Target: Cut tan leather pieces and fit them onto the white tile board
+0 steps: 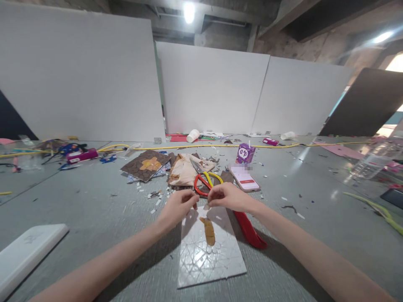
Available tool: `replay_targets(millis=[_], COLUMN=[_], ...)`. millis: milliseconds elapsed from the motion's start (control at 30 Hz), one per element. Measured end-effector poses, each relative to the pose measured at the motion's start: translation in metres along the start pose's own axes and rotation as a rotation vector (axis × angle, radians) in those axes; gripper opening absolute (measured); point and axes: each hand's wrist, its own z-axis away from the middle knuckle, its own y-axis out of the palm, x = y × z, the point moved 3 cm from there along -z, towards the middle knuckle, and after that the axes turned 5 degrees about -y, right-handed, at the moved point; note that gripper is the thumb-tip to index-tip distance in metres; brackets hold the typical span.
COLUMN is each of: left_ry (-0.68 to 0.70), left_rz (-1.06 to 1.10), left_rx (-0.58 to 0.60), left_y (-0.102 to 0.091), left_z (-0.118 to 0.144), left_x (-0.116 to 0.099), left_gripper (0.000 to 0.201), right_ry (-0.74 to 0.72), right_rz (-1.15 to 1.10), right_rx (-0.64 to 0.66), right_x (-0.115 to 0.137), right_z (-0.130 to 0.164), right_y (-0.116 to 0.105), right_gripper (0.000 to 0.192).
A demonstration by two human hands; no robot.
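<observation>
Grey worktable (94,201) littered with scraps, white partitions behind; left hand (176,206) and right hand (227,196) meet fingertip to fingertip, pinching something too small to identify, directly above the far edge of one white patterned sheet (208,256); its long axis runs away from the person; one tan strip (208,231) lies on it; one pair of scissors (204,181) just beyond, one phone (244,178) to the right.

Both hands, left hand (178,206) and right hand (227,197), pinch together above a white embossed patterned sheet (208,256), beside red-and-yellow-handled scissors (204,181).

Bright ceiling lamp (189,11) glares overhead; daylight flares at the right edge; wide-angle distortion bends and softens the edges.
</observation>
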Motion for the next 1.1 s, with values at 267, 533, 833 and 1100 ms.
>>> replay_targets(millis=[267,533,833,1100], left_ry=[0.145,0.358,0.408,0.211], left_rz=[-0.910,-1.173,-1.136,-0.822], left_rx=[0.103,0.127,0.063,0.012], left_y=[0.033,0.074,0.075,0.052], left_z=[0.051,0.078,0.077,0.062], left_x=[-0.029,-0.021,-0.018,-0.021], left_gripper=[0.030,0.043,0.040,0.028], right_ry=[-0.091,-0.095,-0.110,-0.088], right_rz=[0.168,0.161,0.174,0.109], right_rx=[0.071,0.088,0.075,0.044], right_x=[-0.002,-0.008,-0.010,-0.011], right_z=[-0.002,-0.003,-0.003,-0.005], right_y=[0.012,0.022,0.025,0.019], right_gripper=[0.017,0.019,0.018,0.013])
